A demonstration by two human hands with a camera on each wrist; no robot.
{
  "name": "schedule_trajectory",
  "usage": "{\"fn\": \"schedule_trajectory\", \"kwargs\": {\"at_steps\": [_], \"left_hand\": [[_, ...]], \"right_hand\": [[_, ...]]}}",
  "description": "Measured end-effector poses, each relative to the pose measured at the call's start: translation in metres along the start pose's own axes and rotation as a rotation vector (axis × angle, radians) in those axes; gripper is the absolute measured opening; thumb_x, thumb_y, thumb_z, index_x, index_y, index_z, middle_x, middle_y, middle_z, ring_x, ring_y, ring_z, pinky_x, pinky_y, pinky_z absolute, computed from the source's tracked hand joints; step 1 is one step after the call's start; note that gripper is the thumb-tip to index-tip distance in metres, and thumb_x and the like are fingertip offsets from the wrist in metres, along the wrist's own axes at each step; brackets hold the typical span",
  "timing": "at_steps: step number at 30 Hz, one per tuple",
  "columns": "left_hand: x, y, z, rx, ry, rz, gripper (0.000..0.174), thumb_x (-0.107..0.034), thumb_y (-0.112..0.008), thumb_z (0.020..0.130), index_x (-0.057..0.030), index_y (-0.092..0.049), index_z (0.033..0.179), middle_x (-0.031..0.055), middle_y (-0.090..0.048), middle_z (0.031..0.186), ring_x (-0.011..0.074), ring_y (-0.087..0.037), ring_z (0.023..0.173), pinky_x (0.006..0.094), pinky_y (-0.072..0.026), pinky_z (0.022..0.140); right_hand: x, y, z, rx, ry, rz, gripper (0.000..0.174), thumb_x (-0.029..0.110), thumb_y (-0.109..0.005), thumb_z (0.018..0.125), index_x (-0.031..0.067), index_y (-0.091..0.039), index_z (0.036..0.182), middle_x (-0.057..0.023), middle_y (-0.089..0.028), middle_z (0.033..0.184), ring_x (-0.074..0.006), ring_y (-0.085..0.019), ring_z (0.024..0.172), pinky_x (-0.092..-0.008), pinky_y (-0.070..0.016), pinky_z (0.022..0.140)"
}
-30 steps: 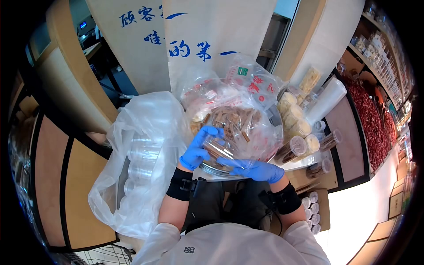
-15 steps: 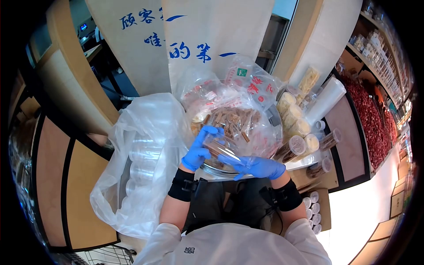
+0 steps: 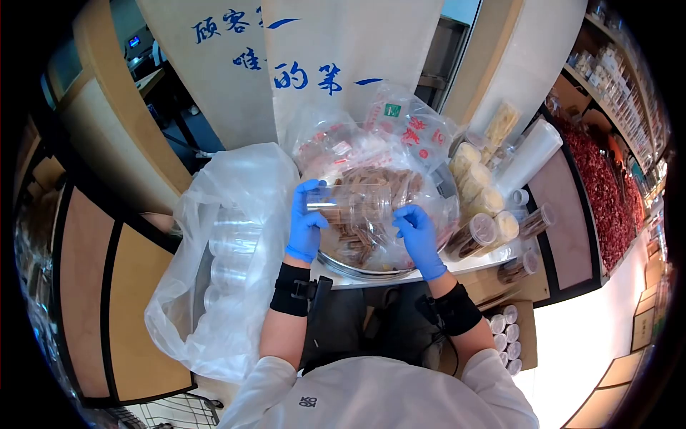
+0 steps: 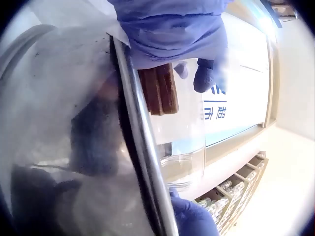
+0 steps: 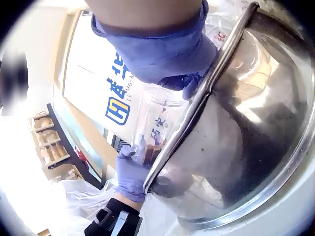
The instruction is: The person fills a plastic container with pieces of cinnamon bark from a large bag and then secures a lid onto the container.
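Observation:
My gloved left hand [image 3: 307,223] grips a clear plastic jar [image 3: 363,196] around its base end. The jar lies nearly level above a wide metal bowl [image 3: 343,268], its mouth toward the right. Several flat brown sticks [image 4: 160,88] lie inside the jar near the left palm. By the jar's mouth is my gloved right hand [image 3: 420,239], fingers loosely bent, with nothing visible between thumb and forefinger. More brown bark-like sticks [image 3: 354,247] fill the bowl, lying in a clear plastic bag [image 3: 336,150] with red print. In the right wrist view the bowl's rim hides part of the jar.
On the left, a large translucent bag [image 3: 246,168] holds several clear jars [image 3: 232,272]. Filled jars [image 3: 480,230] and a roll of clear plastic [image 3: 532,161] stand to the right. A carton [image 3: 527,336] of lidded jars sits low at the right. A lettered board [image 3: 336,43] rises behind.
The jar has turned from a slant to nearly level and moved slightly up. My right hand has shifted from under its lower end to beside its mouth, fingers now bent.

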State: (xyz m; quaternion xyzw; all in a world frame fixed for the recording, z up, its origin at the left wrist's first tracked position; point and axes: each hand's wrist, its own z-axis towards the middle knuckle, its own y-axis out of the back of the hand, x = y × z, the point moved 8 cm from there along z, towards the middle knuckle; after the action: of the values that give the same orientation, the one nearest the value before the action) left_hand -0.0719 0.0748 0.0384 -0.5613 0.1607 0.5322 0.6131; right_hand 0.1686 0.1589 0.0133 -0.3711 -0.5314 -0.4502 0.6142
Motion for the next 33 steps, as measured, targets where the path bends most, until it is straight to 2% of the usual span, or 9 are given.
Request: {"fn": "schedule_trajectory", "kwargs": {"at_steps": [1,3,6,9,25,28,30,31,33], "left_hand": [[0.002,0.004,0.0,-0.021,0.001,-0.037,0.073,0.003,-0.049,0.052,-0.0069,-0.051,0.125,0.0086,-0.055,0.122,0.024,-0.051,0.119,0.0302,-0.0463,0.098],[0.005,0.009,0.0,-0.04,0.012,-0.069,0.074,0.003,-0.049,0.052,-0.007,-0.051,0.125,0.0088,-0.055,0.121,0.0242,-0.052,0.119,0.0305,-0.0461,0.098],[0.01,0.008,0.0,-0.02,0.011,-0.105,0.075,0.004,-0.049,0.052,-0.0071,-0.051,0.127,0.0104,-0.056,0.123,0.0254,-0.052,0.119,0.0316,-0.0448,0.1],[0.011,0.009,-0.001,-0.004,0.012,-0.164,0.077,0.005,-0.049,0.052,-0.0073,-0.05,0.128,0.0118,-0.056,0.126,0.0268,-0.051,0.121,0.0336,-0.0427,0.103],[0.012,0.0,-0.002,0.071,0.078,-0.317,0.082,0.005,-0.05,0.051,-0.0081,-0.048,0.132,0.0145,-0.053,0.13,0.0315,-0.048,0.125,0.045,-0.0368,0.111],[0.014,0.003,-0.002,0.069,0.069,-0.308,0.082,0.004,-0.05,0.051,-0.0082,-0.048,0.132,0.0145,-0.053,0.13,0.0318,-0.048,0.125,0.0452,-0.037,0.111],[0.015,0.005,-0.002,0.061,0.061,-0.302,0.082,0.004,-0.05,0.051,-0.0082,-0.048,0.132,0.0145,-0.053,0.129,0.0318,-0.048,0.125,0.0445,-0.0375,0.111],[0.015,0.005,-0.002,0.052,0.067,-0.305,0.082,0.004,-0.05,0.05,-0.0083,-0.048,0.131,0.0144,-0.053,0.129,0.0318,-0.048,0.125,0.0436,-0.0378,0.11],[0.016,0.006,-0.003,0.039,0.067,-0.314,0.082,0.004,-0.05,0.05,-0.0084,-0.048,0.131,0.0144,-0.054,0.129,0.0317,-0.049,0.124,0.0427,-0.0382,0.11]], "right_hand": [[-0.006,-0.001,0.001,0.004,-0.001,0.003,0.018,0.0,-0.062,0.086,0.0047,-0.063,0.103,-0.0026,-0.066,0.093,-0.0109,-0.063,0.081,-0.0249,-0.0499,0.065],[-0.012,-0.027,-0.008,0.319,-0.008,-0.263,0.021,0.004,-0.065,0.084,0.0058,-0.064,0.105,-0.0042,-0.065,0.097,-0.0148,-0.063,0.081,-0.0279,-0.0515,0.069],[0.009,-0.056,-0.028,0.46,0.226,-0.477,0.026,0.004,-0.067,0.08,0.0064,-0.065,0.106,-0.0091,-0.061,0.097,-0.0214,-0.062,0.084,-0.031,-0.0512,0.075],[0.004,-0.064,-0.033,0.574,0.246,-0.637,0.032,0.005,-0.07,0.075,0.0088,-0.067,0.107,-0.0125,-0.057,0.099,-0.0286,-0.06,0.088,-0.0344,-0.0505,0.081],[-0.02,-0.063,-0.028,0.676,0.108,-0.913,0.028,0.012,-0.076,0.071,0.0127,-0.067,0.097,-0.0123,-0.06,0.1,-0.0336,-0.061,0.096,-0.0406,-0.0498,0.083],[0.011,-0.053,-0.034,0.657,0.232,-0.91,0.026,0.013,-0.076,0.074,0.0112,-0.067,0.098,-0.0113,-0.062,0.098,-0.0289,-0.063,0.093,-0.037,-0.0504,0.08],[0.042,-0.035,-0.037,0.631,0.105,-0.438,0.024,0.011,-0.076,0.079,0.0074,-0.067,0.101,-0.0063,-0.065,0.093,-0.0181,-0.064,0.088,-0.0311,-0.05,0.077],[0.052,-0.027,-0.038,0.635,0.104,-0.441,0.024,0.011,-0.076,0.079,0.0074,-0.067,0.101,-0.0063,-0.065,0.093,-0.0181,-0.064,0.088,-0.0311,-0.05,0.077],[0.058,-0.004,-0.032,0.536,-0.129,-0.059,0.025,0.007,-0.074,0.082,0.0036,-0.067,0.106,-0.0018,-0.067,0.092,-0.0094,-0.062,0.086,-0.0256,-0.0496,0.077]]}}
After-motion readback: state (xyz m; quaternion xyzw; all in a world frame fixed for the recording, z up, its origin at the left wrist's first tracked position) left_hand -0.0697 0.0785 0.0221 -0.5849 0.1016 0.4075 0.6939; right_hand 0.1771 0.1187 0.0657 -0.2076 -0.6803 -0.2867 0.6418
